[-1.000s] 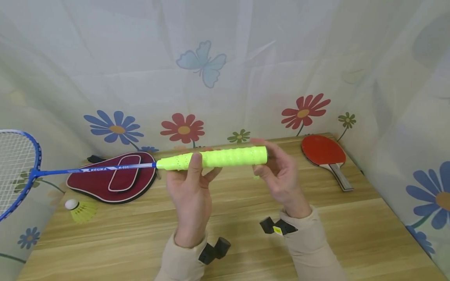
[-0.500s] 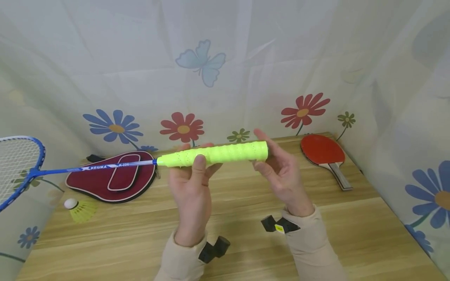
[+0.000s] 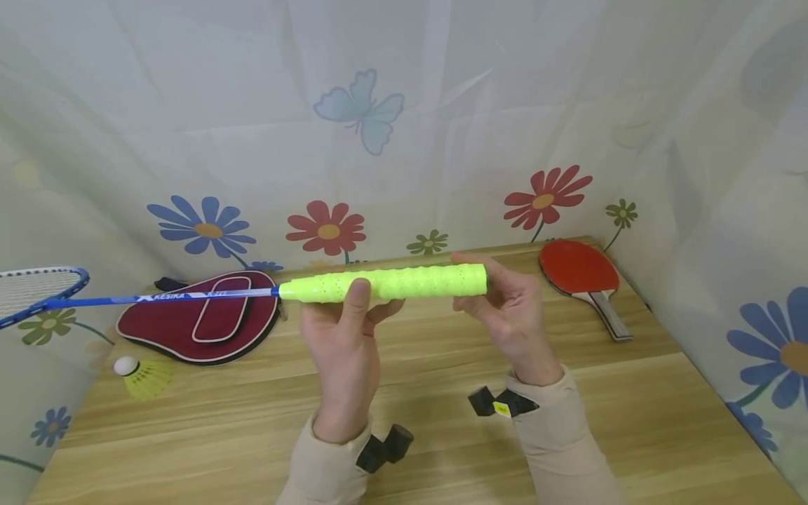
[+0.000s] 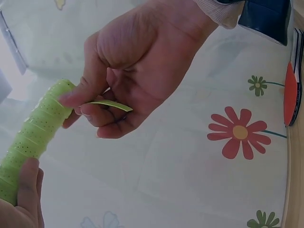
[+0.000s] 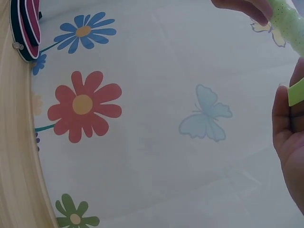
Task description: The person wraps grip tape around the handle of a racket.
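A blue badminton racket (image 3: 170,298), its handle wrapped in neon-yellow grip tape (image 3: 416,282), is held level above the table. My left hand (image 3: 344,358) grips the narrow part of the handle from below, thumb lying along the near side. At the butt end, the thumb and forefinger of my right hand (image 3: 514,319) pinch the taped handle. A loose tail of grip tape (image 4: 111,104) lies across the right hand's fingers in the left wrist view. The racket head (image 3: 44,291) is partly cut off at the left edge of the head view.
Behind the racket shaft lies a maroon paddle case (image 3: 158,330), with a yellow shuttlecock (image 3: 145,377) in front of it. A red table tennis paddle (image 3: 579,270) rests at the back right. The wooden table (image 3: 442,435) meets a flowered curtain (image 3: 391,175) behind.
The racket has rolled about its shaft, so its head appears narrower. Its butt end rose slightly, then came down. My right forefinger lifted away and is back against the handle.
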Motion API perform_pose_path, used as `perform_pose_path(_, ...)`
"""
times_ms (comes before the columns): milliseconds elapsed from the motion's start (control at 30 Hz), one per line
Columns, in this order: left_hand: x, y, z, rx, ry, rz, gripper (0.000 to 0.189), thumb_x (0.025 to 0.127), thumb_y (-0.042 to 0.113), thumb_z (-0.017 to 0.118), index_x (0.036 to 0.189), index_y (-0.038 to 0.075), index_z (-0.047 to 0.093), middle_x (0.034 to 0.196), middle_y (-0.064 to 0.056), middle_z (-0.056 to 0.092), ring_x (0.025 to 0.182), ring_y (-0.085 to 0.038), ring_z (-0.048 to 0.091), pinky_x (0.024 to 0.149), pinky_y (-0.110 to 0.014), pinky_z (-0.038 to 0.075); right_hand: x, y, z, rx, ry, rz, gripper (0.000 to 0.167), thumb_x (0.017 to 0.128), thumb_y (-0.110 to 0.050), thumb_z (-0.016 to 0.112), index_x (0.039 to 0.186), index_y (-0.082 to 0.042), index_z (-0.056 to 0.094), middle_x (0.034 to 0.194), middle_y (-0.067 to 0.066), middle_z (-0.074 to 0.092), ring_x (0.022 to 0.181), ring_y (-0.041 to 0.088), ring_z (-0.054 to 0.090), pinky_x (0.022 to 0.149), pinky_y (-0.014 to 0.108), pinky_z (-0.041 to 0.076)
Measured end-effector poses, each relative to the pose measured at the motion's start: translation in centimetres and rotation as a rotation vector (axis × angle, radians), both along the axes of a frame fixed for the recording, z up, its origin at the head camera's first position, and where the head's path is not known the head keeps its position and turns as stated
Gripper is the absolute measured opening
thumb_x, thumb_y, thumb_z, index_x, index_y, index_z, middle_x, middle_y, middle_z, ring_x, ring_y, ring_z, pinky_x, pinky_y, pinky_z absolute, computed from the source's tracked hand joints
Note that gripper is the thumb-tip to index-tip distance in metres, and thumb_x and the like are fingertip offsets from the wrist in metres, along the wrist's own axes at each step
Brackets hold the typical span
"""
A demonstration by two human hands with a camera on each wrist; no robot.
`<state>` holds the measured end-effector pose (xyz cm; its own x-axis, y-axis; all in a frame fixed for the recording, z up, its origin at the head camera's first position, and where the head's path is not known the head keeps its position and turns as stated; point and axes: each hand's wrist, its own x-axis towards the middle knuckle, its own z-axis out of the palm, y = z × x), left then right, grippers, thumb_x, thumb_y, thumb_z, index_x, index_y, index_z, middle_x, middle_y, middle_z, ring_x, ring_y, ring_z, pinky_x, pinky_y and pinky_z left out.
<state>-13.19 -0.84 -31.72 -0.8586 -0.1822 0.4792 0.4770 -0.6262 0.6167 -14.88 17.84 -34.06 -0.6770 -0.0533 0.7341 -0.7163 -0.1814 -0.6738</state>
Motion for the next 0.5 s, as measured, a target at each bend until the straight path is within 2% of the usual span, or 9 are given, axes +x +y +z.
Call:
perform_pose_path(200,0.02,-0.11,0.11,-0.010,0.002,-0.030,0.034,0.098,0.001,0.054,0.129,-0.002,0.040,0.104,-0.019,0.060,0.085,-0.026,0.069,0.067,-0.044,0.060,-0.05,-0.07,0.10,-0.017,0.054,-0.022,0.027,0.084,-0.007,0.076,0.107,0.005,0.069,0.094,0.007,0.071,0.079,0.018,0.062,0.070,0.027,0.056)
perform_pose_path(333,0.00,-0.03,0.08,-0.002,-0.033,-0.019,0.032,0.098,0.003,0.055,0.128,-0.001,0.043,0.103,-0.016,0.061,0.084,-0.024,0.067,0.069,-0.041,0.061,0.00,-0.15,0.27,-0.005,0.076,-0.050,0.024,0.082,-0.006,0.078,0.103,0.001,0.071,0.090,0.006,0.071,0.078,0.019,0.062,0.071,0.027,0.055)
perform_pose_path(400,-0.01,0.06,0.11,0.019,-0.016,-0.015,0.027,0.098,0.001,0.054,0.124,0.000,0.046,0.105,-0.016,0.062,0.093,-0.026,0.065,0.083,-0.040,0.058,0.12,-0.17,0.34,0.009,0.066,-0.063,0.022,0.082,-0.001,0.076,0.103,0.002,0.071,0.090,0.006,0.070,0.076,0.018,0.061,0.068,0.027,0.056)
perform_pose_path(500,0.04,0.13,0.13,0.061,0.052,-0.072,0.026,0.096,-0.007,0.051,0.119,0.006,0.048,0.113,-0.017,0.064,0.109,-0.034,0.061,0.100,-0.044,0.049,0.34,-0.18,0.49,0.034,0.032,-0.081,0.023,0.082,0.008,0.071,0.103,0.003,0.070,0.089,0.005,0.070,0.073,0.018,0.060,0.065,0.026,0.057)
